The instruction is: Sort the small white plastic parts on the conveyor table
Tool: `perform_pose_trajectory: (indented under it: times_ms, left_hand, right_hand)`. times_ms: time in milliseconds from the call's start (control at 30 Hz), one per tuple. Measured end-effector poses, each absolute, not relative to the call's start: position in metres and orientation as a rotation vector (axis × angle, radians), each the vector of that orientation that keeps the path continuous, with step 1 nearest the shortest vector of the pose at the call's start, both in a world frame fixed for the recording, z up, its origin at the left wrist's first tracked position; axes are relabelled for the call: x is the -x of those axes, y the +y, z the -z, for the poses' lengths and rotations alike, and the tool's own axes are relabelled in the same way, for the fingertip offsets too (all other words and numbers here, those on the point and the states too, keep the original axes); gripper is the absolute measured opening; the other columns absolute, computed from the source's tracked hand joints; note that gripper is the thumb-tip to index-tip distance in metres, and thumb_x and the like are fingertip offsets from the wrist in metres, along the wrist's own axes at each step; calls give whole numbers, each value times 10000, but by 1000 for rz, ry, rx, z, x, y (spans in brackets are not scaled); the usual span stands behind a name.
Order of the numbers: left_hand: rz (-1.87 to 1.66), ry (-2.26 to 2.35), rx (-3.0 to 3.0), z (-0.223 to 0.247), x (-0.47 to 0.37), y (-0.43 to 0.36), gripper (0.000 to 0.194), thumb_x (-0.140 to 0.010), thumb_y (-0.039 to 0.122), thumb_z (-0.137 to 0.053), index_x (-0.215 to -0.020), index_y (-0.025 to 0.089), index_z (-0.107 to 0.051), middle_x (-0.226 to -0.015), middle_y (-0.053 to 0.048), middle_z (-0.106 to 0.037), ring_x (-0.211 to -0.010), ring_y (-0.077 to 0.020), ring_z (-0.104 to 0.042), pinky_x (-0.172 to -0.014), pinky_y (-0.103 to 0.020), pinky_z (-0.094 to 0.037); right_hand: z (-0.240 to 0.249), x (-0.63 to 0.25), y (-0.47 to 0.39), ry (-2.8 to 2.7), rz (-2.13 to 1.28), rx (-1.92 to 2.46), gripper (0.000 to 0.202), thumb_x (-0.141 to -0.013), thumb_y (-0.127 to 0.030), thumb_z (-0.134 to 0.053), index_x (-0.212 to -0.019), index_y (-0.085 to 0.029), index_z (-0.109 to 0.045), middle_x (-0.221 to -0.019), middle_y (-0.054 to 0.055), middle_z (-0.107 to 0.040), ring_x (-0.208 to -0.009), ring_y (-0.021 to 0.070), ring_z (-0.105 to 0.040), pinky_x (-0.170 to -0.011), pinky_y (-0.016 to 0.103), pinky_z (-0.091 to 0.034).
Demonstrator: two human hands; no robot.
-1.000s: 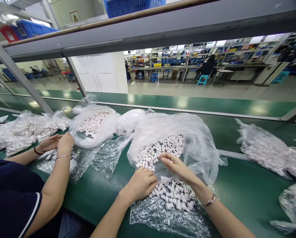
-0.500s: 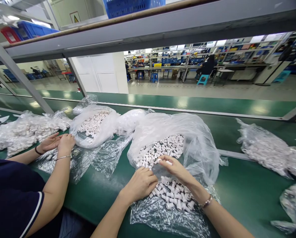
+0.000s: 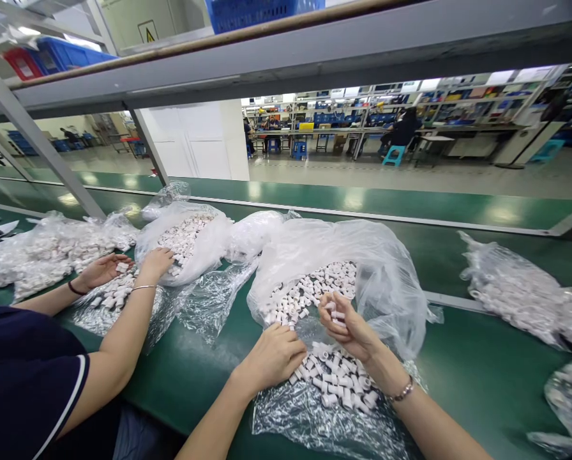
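Working two-handed at the green bench [image 3: 477,377], we look partway through a batch of short white pieces [image 3: 346,380]. One loose pile sits nearest us on crinkled clear film [image 3: 324,428]; more lie inside the open white bag [image 3: 386,275] just beyond. Done, as best we judge: a few pieces picked up. Left: both piles look well stocked, so plenty to handle. We can't count them.

Our right hand [image 3: 346,327] is raised between bag mouth and near pile, fingers half curled around a few pieces. Our left hand [image 3: 274,354] is knuckles-up at the bag's near lip, fingers bent, beside the near pile. Its fingertips are mostly hidden; we can't tell whether they pinch film, a piece or nothing.

Edges: bag lip is soft and slumps close to our hands, so a snag seems the likeliest trouble. Film runs toward us under the near pile. Best room is right: a wide stretch of bench before the filled bags [image 3: 511,291]. Left is tighter, just a strip of bench between our left arm and the co-worker's arm [image 3: 126,342]; the co-worker's own open bag [image 3: 221,230] is up that side. Overhead shelf [image 3: 286,57] is well above our hands.
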State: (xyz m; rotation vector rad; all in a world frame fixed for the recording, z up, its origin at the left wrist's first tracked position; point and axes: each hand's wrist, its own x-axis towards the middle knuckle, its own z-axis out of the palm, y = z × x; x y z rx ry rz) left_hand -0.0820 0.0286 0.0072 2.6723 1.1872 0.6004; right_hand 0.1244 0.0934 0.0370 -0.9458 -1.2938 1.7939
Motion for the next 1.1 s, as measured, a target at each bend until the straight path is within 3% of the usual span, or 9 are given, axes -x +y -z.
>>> perform_pose_trajectory:
  times_ms: [100,167,267,433,600,767,867,967,1100]
  left_hand:
    - [-588,1188,-2668,-7,82,29,224,-1006,288,-460,-928,205,-653,-830,-21,-637,-813,-170,-584,-756,-312,-445]
    - [-581,1188,-2671,-7,82,30,223,-1005,286,-459,-932,205,-654,-834,-26,-637,-814,-175,-586,-757,-314,-444]
    - [-574,1191,-2682,-8,81,30,228,-1005,284,-454,-930,204,-654,-828,-32,-635,-802,-180,-584,-746,-316,-441]
    - [-564,1195,-2681,-10,81,29,230,-1004,290,-458,-926,203,-656,-827,-32,-640,-798,-182,-584,-742,-315,-438]
    - [-582,1191,-2659,-9,82,30,226,-1002,293,-466,-928,201,-658,-838,-34,-649,-812,-183,-596,-753,-309,-437]
    - [-610,1203,-2644,-4,83,32,211,-1000,300,-472,-932,202,-646,-835,-25,-657,-817,-180,-608,-757,-300,-435]
    - [-644,1289,-2624,-2,84,35,183,-987,289,-491,-916,195,-631,-831,-28,-660,-822,-190,-617,-742,-295,-436]
    - [-693,1401,-2558,-1,84,37,142,-973,244,-492,-926,194,-617,-843,-30,-668,-813,-193,-626,-716,-286,-436]
    - [-820,1489,-2427,-3,84,36,164,-983,236,-455,-926,201,-605,-854,-27,-675,-798,-177,-630,-698,-263,-426]
  right_hand:
    - [-26,-121,97,-1719,-1392,1119,397,-940,-584,-446,-816,-216,-528,-711,-17,-531,-499,106,-369,-455,237,-311]
    - [-14,-119,99,-2005,-938,1213,342,-961,-508,-456,-867,-209,-594,-840,25,-606,-709,169,-540,-645,291,-440]
    - [0,-118,100,-2245,-511,1318,289,-1000,-395,-412,-1054,-218,-633,-1017,59,-618,-910,216,-601,-820,352,-459]
    - [6,-118,99,-2444,-361,1369,306,-1019,-324,-399,-1239,-223,-585,-1079,74,-611,-933,208,-638,-816,317,-475]
    - [1,-121,99,-2445,-399,1348,276,-1013,-324,-415,-1174,-197,-600,-1065,81,-634,-911,215,-640,-802,312,-459]
    - [-34,-129,97,-2228,-947,1235,428,-1009,-533,-373,-862,-197,-594,-731,7,-600,-666,165,-545,-641,273,-408]
    - [-65,-137,91,-2189,-1248,1115,510,-997,-597,-361,-738,-189,-527,-679,-11,-525,-568,118,-422,-547,249,-340]
    - [-88,-144,84,-2268,-1393,1032,485,-988,-591,-408,-778,-183,-565,-692,-12,-523,-555,104,-382,-531,246,-312]
    - [-97,-150,76,-2525,-1293,950,400,-993,-540,-441,-897,-208,-641,-748,5,-593,-632,139,-486,-583,264,-350]
